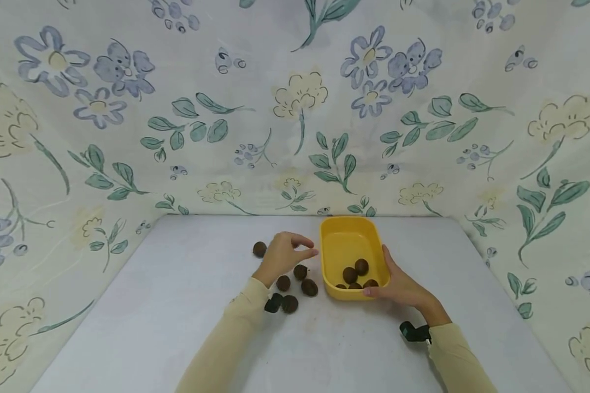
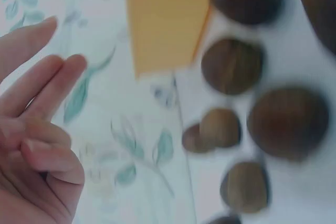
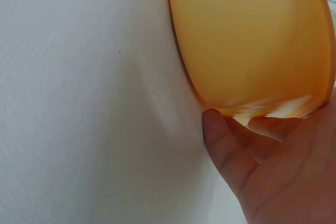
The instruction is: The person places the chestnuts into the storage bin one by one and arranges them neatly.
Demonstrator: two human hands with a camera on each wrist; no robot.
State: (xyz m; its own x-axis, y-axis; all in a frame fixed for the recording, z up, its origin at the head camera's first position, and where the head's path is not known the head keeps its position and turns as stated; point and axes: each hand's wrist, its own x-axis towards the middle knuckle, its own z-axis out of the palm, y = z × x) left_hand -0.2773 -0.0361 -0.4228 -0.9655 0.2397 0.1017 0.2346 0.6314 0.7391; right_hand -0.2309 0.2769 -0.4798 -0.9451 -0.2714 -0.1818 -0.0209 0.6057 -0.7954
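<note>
My left hand [image 1: 284,254] hovers over the chestnuts on the table, just left of the yellow tub [image 1: 324,262]. Its thumb and forefinger are parted with nothing between them; in the left wrist view, the other fingertips [image 2: 39,150] bend toward the palm. Around and below that hand lie several brown chestnuts [image 1: 309,287], one [image 1: 259,249] to its left. On the tub's right side my right hand [image 1: 398,284] grips the wall, thumb over the near corner. Several chestnuts [image 1: 350,275] sit inside at the near end. The right wrist view shows the fingers [image 3: 226,150] against the tub's outside.
The white table [image 1: 142,305] extends on both sides of the arms. A floral cloth [image 1: 255,164] hangs behind the table and along both its sides. A dark wrist camera [image 1: 415,331] is strapped at the right wrist.
</note>
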